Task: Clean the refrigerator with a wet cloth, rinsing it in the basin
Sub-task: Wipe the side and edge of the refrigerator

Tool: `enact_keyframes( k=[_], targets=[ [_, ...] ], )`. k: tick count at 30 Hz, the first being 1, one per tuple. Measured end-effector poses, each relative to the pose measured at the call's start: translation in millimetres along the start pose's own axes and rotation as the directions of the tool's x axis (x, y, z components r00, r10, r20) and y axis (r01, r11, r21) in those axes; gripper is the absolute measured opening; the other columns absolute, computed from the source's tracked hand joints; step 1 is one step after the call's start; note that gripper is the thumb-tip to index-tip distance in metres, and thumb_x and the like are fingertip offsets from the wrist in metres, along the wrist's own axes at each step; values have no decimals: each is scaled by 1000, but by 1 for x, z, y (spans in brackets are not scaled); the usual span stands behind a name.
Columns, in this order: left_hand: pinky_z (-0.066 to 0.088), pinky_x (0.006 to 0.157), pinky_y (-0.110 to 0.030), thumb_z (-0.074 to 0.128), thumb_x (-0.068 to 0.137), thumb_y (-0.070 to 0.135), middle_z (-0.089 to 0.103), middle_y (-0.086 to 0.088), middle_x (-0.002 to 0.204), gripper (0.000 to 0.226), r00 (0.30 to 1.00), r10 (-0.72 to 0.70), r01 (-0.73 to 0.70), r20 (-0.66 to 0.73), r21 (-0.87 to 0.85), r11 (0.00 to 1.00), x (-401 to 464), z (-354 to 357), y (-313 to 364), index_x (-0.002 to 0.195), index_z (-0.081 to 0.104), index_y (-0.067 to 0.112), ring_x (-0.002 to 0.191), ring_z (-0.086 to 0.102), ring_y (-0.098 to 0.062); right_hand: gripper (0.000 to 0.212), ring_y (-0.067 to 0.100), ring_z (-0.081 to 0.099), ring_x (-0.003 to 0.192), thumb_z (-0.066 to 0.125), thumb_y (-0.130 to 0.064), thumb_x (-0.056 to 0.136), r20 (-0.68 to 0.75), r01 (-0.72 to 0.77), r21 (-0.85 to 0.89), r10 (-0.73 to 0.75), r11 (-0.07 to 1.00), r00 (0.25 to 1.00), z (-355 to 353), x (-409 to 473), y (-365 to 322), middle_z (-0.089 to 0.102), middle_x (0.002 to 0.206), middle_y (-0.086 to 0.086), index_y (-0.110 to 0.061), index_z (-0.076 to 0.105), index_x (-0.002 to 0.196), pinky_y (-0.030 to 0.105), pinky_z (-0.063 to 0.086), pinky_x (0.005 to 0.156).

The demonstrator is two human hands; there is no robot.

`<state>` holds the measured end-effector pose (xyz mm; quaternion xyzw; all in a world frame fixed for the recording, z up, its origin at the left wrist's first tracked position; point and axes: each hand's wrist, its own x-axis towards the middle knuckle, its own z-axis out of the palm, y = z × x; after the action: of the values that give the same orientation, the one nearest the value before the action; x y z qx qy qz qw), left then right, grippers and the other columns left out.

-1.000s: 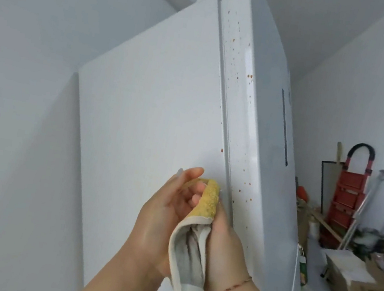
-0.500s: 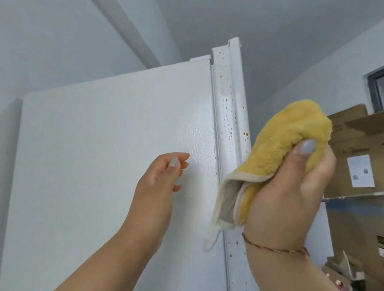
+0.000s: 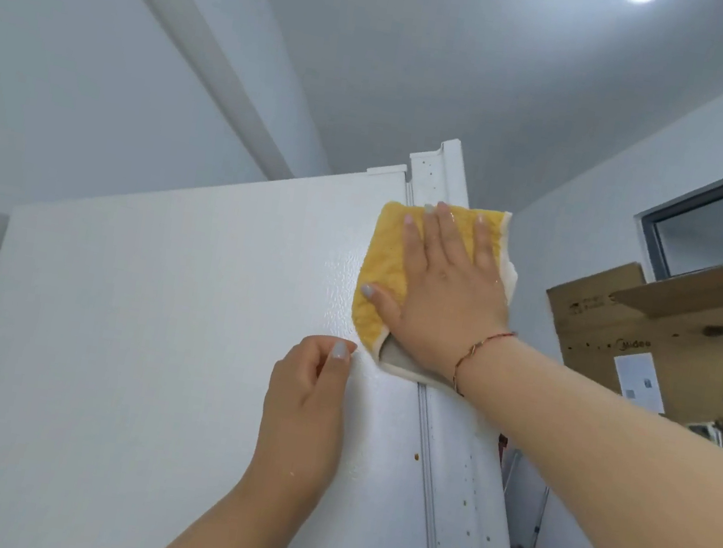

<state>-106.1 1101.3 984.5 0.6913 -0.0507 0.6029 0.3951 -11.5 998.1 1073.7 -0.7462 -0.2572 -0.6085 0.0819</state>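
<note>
Fingers (image 3: pixel 440 238) of right hand (image 3: pixel 445 300) flat on damp yellow cloth (image 3: pixel 382 277), white-edged, against spotted refrigerator (image 3: pixel 153 336).

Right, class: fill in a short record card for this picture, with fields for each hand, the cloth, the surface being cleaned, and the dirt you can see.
right hand: flat, fingers straight, pressing the cloth
left hand: against the side panel, holds nothing
cloth: yellow, pale backing, spread over the fridge's front corner near the top
refrigerator: white, textured side panel
dirt: brown specks down the front edge strip below the cloth
basin: not in view
</note>
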Motion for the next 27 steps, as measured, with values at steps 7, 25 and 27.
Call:
enact_keyframes(
  k=[7,25,27],
  targets=[
    [38,65,-23,46,97,29,54,12,72,22,999,-35,33,-25,-54,998,3,4,-4,84,62,22,60,43,1,91,22,-12,147,11,-71,87,39,26,-29,-25,999,999,-19,86,23,3,160,12,-8,0,152,51,-8,117],
    [37,55,-10,48,95,17,59,6,77,16,980,2,-17,-197,-77,997,-19,3,-5,82,57,20,61,47,1,109,35,7,146,17,-78,79,-33,47,47,-45,998,998,16,-54,-10,21,152,28,6,18,147,59,7,114],
    [38,58,-11,49,96,17,60,7,78,17,979,-1,-15,-202,-75,997,-22,4,-5,82,57,22,65,49,0,107,37,13,145,24,-78,79,-38,60,73,-58,996,998,24,-73,-13,26,150,29,7,25,144,60,12,114]
  ],
)
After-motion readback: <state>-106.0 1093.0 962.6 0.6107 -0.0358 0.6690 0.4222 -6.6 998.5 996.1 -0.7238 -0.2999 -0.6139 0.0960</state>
